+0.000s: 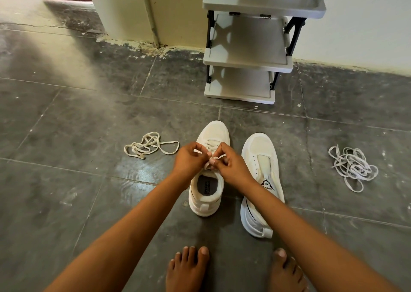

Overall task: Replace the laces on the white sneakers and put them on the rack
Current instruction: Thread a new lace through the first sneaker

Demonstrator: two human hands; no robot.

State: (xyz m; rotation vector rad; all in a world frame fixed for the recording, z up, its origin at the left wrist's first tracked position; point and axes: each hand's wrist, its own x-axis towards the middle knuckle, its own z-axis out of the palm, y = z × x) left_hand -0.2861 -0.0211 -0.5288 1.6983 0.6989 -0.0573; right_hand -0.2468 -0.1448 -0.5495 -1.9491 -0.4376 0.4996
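While both my left hand (193, 158) and right hand (226, 161) pinched lace ends at the left sneaker (208, 176), the right sneaker (262, 180) lay unlaced; the rack (246, 67) held neither of the 2.
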